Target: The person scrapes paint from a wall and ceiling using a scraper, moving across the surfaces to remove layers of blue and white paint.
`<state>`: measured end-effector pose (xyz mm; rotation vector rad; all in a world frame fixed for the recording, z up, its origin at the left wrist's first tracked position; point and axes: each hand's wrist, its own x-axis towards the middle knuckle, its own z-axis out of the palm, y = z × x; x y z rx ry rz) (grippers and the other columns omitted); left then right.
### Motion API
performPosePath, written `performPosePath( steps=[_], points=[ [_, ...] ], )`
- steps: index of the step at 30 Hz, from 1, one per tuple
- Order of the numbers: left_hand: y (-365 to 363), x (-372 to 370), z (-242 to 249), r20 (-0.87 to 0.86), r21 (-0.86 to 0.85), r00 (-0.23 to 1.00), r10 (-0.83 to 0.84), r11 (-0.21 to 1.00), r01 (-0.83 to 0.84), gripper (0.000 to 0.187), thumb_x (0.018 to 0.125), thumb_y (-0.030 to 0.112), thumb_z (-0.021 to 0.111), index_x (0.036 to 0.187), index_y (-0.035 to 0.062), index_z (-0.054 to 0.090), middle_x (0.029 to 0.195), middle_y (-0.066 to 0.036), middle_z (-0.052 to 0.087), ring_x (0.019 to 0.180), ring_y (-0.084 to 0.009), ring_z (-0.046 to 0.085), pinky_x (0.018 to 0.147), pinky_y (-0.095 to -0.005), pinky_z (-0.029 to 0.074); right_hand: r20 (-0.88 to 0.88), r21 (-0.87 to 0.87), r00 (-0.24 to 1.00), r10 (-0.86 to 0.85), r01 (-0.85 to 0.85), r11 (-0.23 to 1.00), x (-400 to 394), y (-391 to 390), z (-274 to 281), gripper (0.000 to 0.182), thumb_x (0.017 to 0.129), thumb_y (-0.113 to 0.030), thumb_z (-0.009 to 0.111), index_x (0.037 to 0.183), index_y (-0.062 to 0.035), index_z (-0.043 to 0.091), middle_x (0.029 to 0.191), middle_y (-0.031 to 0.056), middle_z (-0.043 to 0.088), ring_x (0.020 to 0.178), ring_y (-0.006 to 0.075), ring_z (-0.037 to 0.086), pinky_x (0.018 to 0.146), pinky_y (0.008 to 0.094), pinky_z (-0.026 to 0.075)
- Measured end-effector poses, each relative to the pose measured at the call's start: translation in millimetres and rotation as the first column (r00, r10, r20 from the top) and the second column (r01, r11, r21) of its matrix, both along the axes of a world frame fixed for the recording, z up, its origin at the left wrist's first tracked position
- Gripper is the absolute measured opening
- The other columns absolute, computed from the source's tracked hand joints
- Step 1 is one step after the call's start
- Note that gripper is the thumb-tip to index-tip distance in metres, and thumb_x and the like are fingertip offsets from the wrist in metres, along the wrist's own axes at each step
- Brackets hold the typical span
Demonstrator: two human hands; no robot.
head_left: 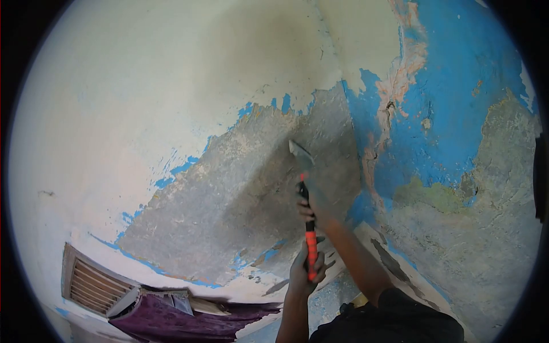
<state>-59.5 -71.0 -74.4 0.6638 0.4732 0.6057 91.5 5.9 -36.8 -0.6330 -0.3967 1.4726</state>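
Both hands are wrapped round one long-handled scraper (pixel 311 240) with a red and black grip. My left hand (pixel 303 270) closes on the red lower end of the handle. Higher up, my right hand (pixel 315 210) grips the black part near the neck, slightly blurred. The scraper's pale metal blade (pixel 301 152) points up and to the left, over a patch of bare grey plaster (pixel 194 211). Ragged blue and cream paint (pixel 131 108) edges this patch at the top and left.
To the right, past a corner, stands a wall with blue paint (pixel 452 86) and a cracked pinkish strip (pixel 380 137). A slatted wooden vent or window (pixel 97 280) sits low at the left. Beside it hangs dark purple cloth (pixel 171 320).
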Motion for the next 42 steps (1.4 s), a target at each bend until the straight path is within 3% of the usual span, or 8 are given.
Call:
performPosePath(
  steps=[8, 13, 19, 23, 29, 32, 37, 42],
  points=[
    [-13, -21, 19, 0.157, -0.047, 0.987, 0.04, 0.998, -0.033, 0.043, 0.101, 0.048, 0.03, 0.104, 0.0082, 0.045, 0.053, 0.001, 0.035, 0.029, -0.0089, 0.025, 0.027, -0.0219, 0.022, -0.013, 0.156, 0.988, 0.154, -0.15, 0.976, -29, -9, 39, 0.04, 0.096, -0.056, 0.041, 0.089, -0.0171, 0.044, 0.058, -0.0062, 0.035, 0.039, 0.005, 0.027, 0.035, 0.0226, 0.025],
    [3, -6, 45, 0.275, -0.041, 0.961, -0.027, 0.998, 0.04, 0.043, 0.101, 0.047, 0.029, 0.099, 0.0071, 0.044, 0.05, 0.001, 0.033, 0.027, -0.008, 0.022, 0.025, -0.0211, 0.021, 0.024, 0.16, 0.997, 0.067, -0.07, 0.985, -16, 1, 68, 0.039, 0.096, -0.055, 0.041, 0.087, -0.017, 0.043, 0.057, -0.0064, 0.034, 0.039, 0.0048, 0.028, 0.034, 0.0229, 0.025],
    [33, 19, 84, 0.174, 0.011, 0.984, -0.045, 0.999, 0.043, 0.042, 0.102, 0.046, 0.029, 0.097, 0.0066, 0.043, 0.05, 0.001, 0.032, 0.027, -0.0081, 0.021, 0.025, -0.0219, 0.021, 0.005, 0.185, 1.0, -0.028, 0.027, 0.982, 12, 20, 97, 0.039, 0.097, -0.054, 0.039, 0.083, -0.0178, 0.041, 0.056, -0.0063, 0.033, 0.038, 0.0062, 0.027, 0.035, 0.0238, 0.024],
    [4, 9, 67, 0.197, -0.064, 0.98, 0.028, 0.998, -0.016, 0.042, 0.102, 0.045, 0.028, 0.098, 0.0065, 0.042, 0.051, 0.001, 0.032, 0.027, -0.0081, 0.021, 0.025, -0.0225, 0.02, 0.033, 0.061, 0.994, 0.101, -0.103, 0.993, -2, -2, 83, 0.04, 0.097, -0.054, 0.039, 0.081, -0.0174, 0.04, 0.055, -0.006, 0.032, 0.038, 0.0067, 0.025, 0.035, 0.0248, 0.023],
    [-6, 25, 75, 0.116, 0.004, 0.992, 0.046, 0.999, -0.047, 0.043, 0.102, 0.046, 0.027, 0.097, 0.0063, 0.042, 0.051, 0.001, 0.032, 0.027, -0.0075, 0.021, 0.025, -0.0217, 0.019, 0.051, 0.139, 0.994, 0.099, -0.105, 0.985, 15, 3, 88, 0.042, 0.095, -0.057, 0.043, 0.081, -0.0174, 0.041, 0.055, -0.0061, 0.031, 0.037, 0.0069, 0.025, 0.036, 0.0262, 0.023],
    [-8, 10, 56, 0.261, -0.136, 0.964, 0.044, 0.991, -0.008, 0.043, 0.102, 0.046, 0.028, 0.096, 0.006, 0.043, 0.05, 0.002, 0.032, 0.027, -0.0075, 0.022, 0.025, -0.0222, 0.02, 0.023, 0.043, 0.992, 0.126, -0.127, 0.991, 1, 0, 74, 0.044, 0.095, -0.058, 0.042, 0.083, -0.0163, 0.041, 0.053, -0.0065, 0.031, 0.034, 0.0065, 0.023, 0.03, 0.0251, 0.021],
    [2, 30, 73, 0.14, 0.021, 0.99, 0.019, 1.0, -0.022, 0.044, 0.102, 0.048, 0.029, 0.094, 0.0072, 0.045, 0.049, 0.002, 0.032, 0.026, -0.0073, 0.022, 0.024, -0.0215, 0.02, 0.074, 0.143, 0.995, 0.061, -0.071, 0.987, 19, 17, 86, 0.043, 0.094, -0.058, 0.043, 0.082, -0.017, 0.041, 0.053, -0.0072, 0.031, 0.035, 0.0059, 0.025, 0.031, 0.0246, 0.023],
    [1, 18, 48, 0.217, -0.09, 0.976, 0.034, 0.996, -0.015, 0.045, 0.101, 0.049, 0.029, 0.093, 0.0083, 0.046, 0.048, 0.003, 0.032, 0.025, -0.0079, 0.024, 0.024, -0.0223, 0.019, 0.125, 0.041, 0.99, 0.059, -0.065, 0.997, 9, 9, 72, 0.042, 0.093, -0.058, 0.046, 0.081, -0.0174, 0.041, 0.054, -0.0071, 0.031, 0.036, 0.0057, 0.026, 0.033, 0.0237, 0.024]
  ],
)
